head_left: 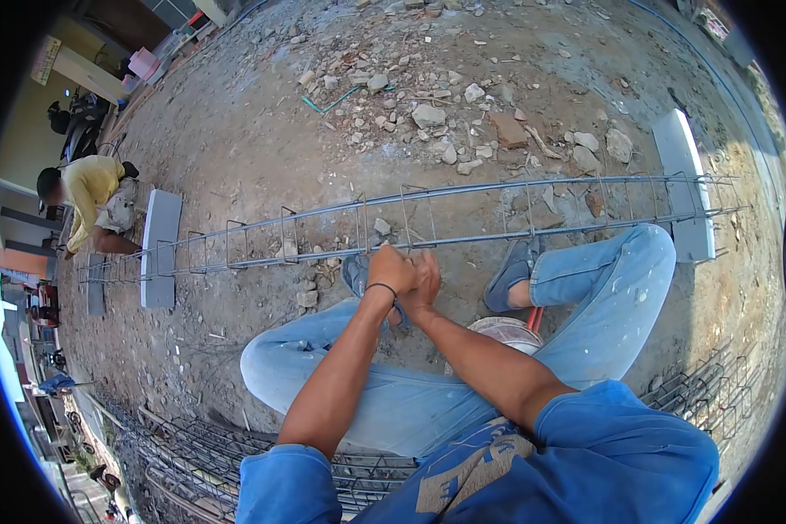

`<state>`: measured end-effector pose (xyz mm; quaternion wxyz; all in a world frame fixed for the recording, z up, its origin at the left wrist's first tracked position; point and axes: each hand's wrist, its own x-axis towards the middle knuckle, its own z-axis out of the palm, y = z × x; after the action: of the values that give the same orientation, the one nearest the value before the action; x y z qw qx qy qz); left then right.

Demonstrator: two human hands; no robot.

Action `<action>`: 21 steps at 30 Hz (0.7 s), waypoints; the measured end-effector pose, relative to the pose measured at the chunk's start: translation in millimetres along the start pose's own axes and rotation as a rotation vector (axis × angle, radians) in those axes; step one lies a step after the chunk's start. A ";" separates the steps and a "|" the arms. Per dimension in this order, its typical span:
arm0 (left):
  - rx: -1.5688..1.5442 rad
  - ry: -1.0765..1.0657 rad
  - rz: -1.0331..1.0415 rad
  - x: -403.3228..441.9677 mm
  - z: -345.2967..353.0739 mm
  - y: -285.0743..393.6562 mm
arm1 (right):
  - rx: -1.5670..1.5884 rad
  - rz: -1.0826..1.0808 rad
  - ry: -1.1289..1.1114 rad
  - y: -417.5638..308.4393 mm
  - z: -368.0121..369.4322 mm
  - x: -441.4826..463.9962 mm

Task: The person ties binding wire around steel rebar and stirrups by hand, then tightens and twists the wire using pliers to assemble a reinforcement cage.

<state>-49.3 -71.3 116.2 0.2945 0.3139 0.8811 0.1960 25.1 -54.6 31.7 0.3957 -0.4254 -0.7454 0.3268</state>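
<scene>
My left hand [392, 269], with a dark band at its wrist, is closed just below the near bar of a long rebar cage [463, 238]. Right beside it, my right hand [423, 279] has its fingers curled in. The two hands touch or nearly touch, and whatever lies between their fingers is hidden. The cage runs across the view, its thin square stirrups [364, 223] spaced along the long bars. It rests on a pale block [160, 262] at the left and another pale block [683, 166] at the right.
Between my legs stands a whitish bucket [505, 330] beside red handles [535, 320]. More rebar cages [210, 458] lie behind me. Rubble and a broken brick [507, 130] lie beyond the cage. A person in a yellow shirt [94, 185] crouches at its left end.
</scene>
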 end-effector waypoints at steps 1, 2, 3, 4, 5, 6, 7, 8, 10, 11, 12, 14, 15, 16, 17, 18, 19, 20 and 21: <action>0.040 0.013 0.056 -11.5 -7.2 12.8 | -0.004 0.047 -0.036 1.6 3.8 1.9; 0.041 0.015 0.053 -19.7 -9.9 20.0 | -0.001 0.046 -0.039 2.6 9.1 5.0; 0.078 0.028 0.069 -28.2 -10.1 26.3 | -0.019 0.133 -0.061 7.0 14.6 6.8; 0.113 0.044 0.090 -32.7 -8.5 28.4 | -0.038 0.215 -0.079 12.3 18.9 9.7; 0.149 0.103 0.174 -35.6 -4.7 24.4 | -0.040 0.209 -0.080 19.6 19.4 13.4; 0.120 0.065 0.175 -39.1 -4.3 26.5 | 0.050 0.240 -0.182 30.0 20.3 14.7; 0.094 0.042 0.167 -42.8 -8.2 31.8 | 0.135 0.278 -0.283 40.9 21.1 15.0; 0.089 -0.043 0.187 -49.4 -15.9 42.3 | 0.439 0.453 -0.421 42.0 17.5 18.5; 0.020 -0.081 0.321 -73.9 -47.4 66.0 | 1.127 1.002 -0.532 35.1 4.0 17.0; 0.004 -0.050 0.361 -83.0 -65.8 74.6 | 1.335 1.185 -0.545 33.3 2.0 17.2; -0.044 -0.004 0.393 -91.8 -92.4 82.6 | 1.466 1.308 -0.526 31.9 4.5 15.8; -0.422 0.177 0.494 -93.1 -122.6 72.0 | 1.623 1.467 -0.385 28.4 14.9 18.0; -0.398 0.262 0.458 -82.4 -127.5 61.8 | 1.676 1.502 -0.324 28.0 17.4 18.9; -0.657 0.302 0.320 -65.0 -124.8 46.8 | 1.720 1.516 -0.266 29.3 19.0 19.8; -0.930 0.321 0.197 -46.8 -117.0 32.4 | 1.773 1.506 -0.215 31.1 19.5 20.1; -0.841 0.403 0.069 -30.4 -102.8 15.5 | 1.769 1.497 -0.254 35.3 23.7 17.4; -0.750 0.474 -0.057 -12.1 -80.8 -4.9 | 1.892 1.469 -0.235 40.1 28.7 14.1; -0.613 0.463 -0.130 15.3 -44.7 -32.5 | 2.014 1.442 -0.211 46.3 32.7 10.5; -0.471 0.449 -0.203 33.7 -12.3 -53.1 | 2.047 1.428 -0.223 52.1 36.2 7.7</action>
<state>-101.6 -89.3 83.9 0.1759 0.0971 0.8811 0.4282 10.8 -31.1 -26.0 0.2139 -0.2016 0.2174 0.9308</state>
